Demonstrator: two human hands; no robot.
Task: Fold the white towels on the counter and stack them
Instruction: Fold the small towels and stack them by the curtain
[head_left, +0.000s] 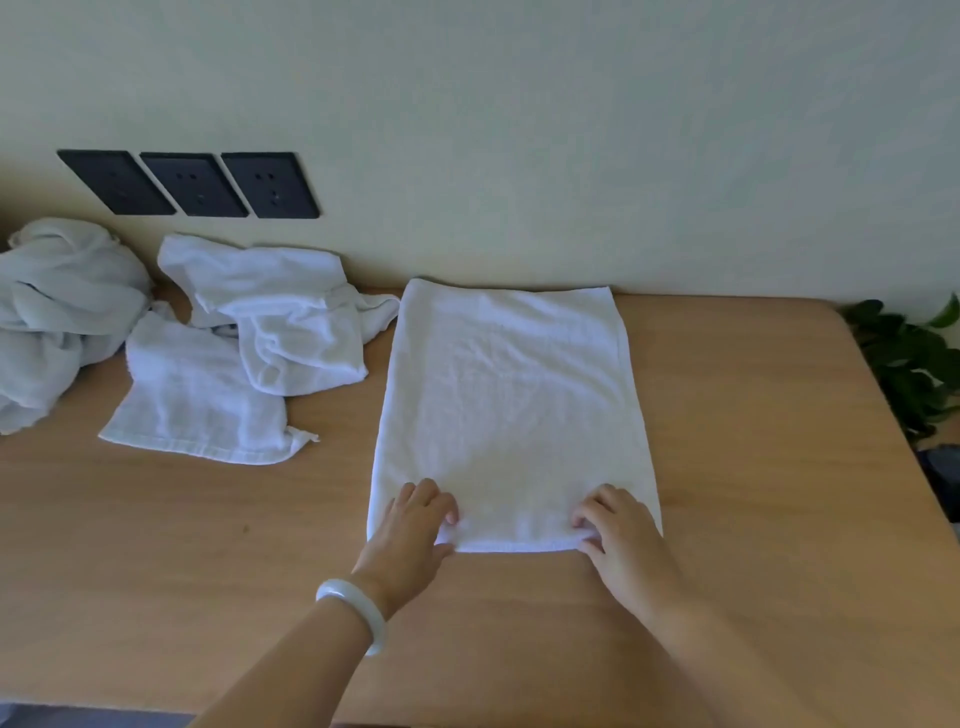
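At the far left of the wooden surface (753, 467) lies a crumpled pale cloth (57, 312), bunched in loose folds against the wall and running out of view at the left edge. Above it and a little to the right, three black wall sockets (192, 183) sit side by side on the cream wall. Next along is a small white towel (192, 400), lying mostly flat with its hemmed edge towards the person. A crumpled white towel (280, 317) overlaps its far right corner, heaped in ridges close to the wall. Just beside that heap, near the middle of the surface, the flat white towel (509, 405) is spread out as a long rectangle. Its far short edge is nearly at the wall and its near short edge is towards the person. The left grip (415, 525) is at the near left corner of this towel. Its fingers are curled on top of the cloth, which bunches slightly under their tips, so it is grasping that corner. A pale bangle (353, 613) circles the left wrist. The right grip (623, 530) is at the near right corner in a matching pose, fingers curled over the cloth and pinching it at the edge, with a small pucker of towel under the fingertips. The towel's near edge runs straight between the two, flat on the wood. At the far right, beyond the rounded corner of the surface, the dark green leaves of a plant (914, 364) show.
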